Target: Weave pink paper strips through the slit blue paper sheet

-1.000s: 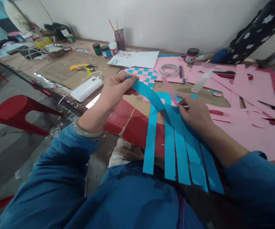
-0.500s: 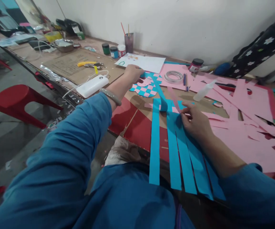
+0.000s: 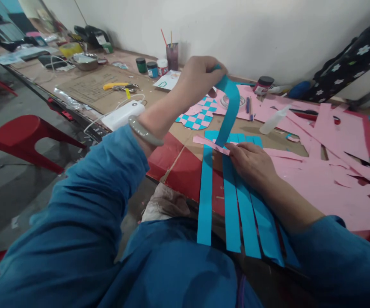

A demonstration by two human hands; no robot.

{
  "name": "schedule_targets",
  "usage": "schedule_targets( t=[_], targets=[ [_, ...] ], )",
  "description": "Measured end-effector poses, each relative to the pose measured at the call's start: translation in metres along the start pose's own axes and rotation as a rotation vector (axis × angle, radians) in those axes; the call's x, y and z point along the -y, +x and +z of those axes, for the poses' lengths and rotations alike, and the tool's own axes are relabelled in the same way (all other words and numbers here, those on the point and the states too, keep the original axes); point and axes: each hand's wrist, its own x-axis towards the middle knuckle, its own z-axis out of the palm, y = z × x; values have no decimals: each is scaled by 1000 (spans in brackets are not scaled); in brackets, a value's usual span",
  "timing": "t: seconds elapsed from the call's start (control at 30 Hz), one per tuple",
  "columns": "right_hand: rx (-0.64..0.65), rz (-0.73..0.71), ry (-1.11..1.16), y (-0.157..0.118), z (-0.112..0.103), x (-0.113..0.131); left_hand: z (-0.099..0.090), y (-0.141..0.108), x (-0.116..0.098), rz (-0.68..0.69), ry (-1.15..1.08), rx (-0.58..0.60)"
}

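Note:
My left hand (image 3: 202,79) pinches the free end of a blue paper strip (image 3: 231,109) and holds it up in a curve above the table. The strip's lower end meets a narrow pink paper strip (image 3: 204,140), which lies crosswise over the blue paper sheet (image 3: 232,205) cut into several long strips. My right hand (image 3: 252,162) is closed at the pink strip's right end, against the sheet; some fingertips are hidden. The blue strips hang over the table's near edge. Behind them lies a woven pink-and-blue checkered paper piece (image 3: 200,117), partly behind my left wrist.
A tape roll (image 3: 225,101), pencils (image 3: 249,108) and a white glue bottle (image 3: 274,120) lie beyond. Pink paper scraps (image 3: 326,188) cover the right side. A white power bank (image 3: 123,114), yellow cutter (image 3: 116,86) and paint jars (image 3: 152,69) are at left and back.
My left hand has risen and moved right, lifting the blue strip. My right hand has shifted slightly left, and the pink strip's raised end is now down across the blue sheet.

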Motion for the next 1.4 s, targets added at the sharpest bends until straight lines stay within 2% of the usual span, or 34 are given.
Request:
schedule_targets(
  t=[0.07,0.17,0.33,0.47,0.67,0.77,0.8,0.87,0.9,0.93,1.07,1.17,1.27,1.4],
  targets=[
    [0,25,14,0,3,-1,-4,-21,-12,210,-8,32],
    [-4,55,66,0,4,-1,-10,-52,-19,362,-17,102],
    [17,126,193,2,3,-1,-17,-83,-21,325,8,69],
    [39,128,292,2,1,-3,-17,-86,-21,305,31,9],
    [95,93,337,1,0,-4,-17,-88,-27,159,2,-17],
    [95,167,365,2,1,-3,-28,-101,-36,223,-20,91],
    [91,186,375,3,2,-2,-31,-106,-38,253,-54,197],
    [83,204,390,4,1,-3,-33,-115,-36,264,-153,482],
    [80,204,391,5,1,-3,-31,-120,-32,248,-174,588],
    [77,201,391,5,0,-4,-26,-125,-27,238,-158,635],
    [76,181,378,3,0,-10,15,-153,-3,334,222,626],
    [73,180,370,2,2,-13,41,-172,8,388,456,695],
    [72,196,368,3,4,-13,49,-180,12,427,513,692],
    [63,227,365,4,5,-11,47,-181,16,465,514,665]
  ],
)
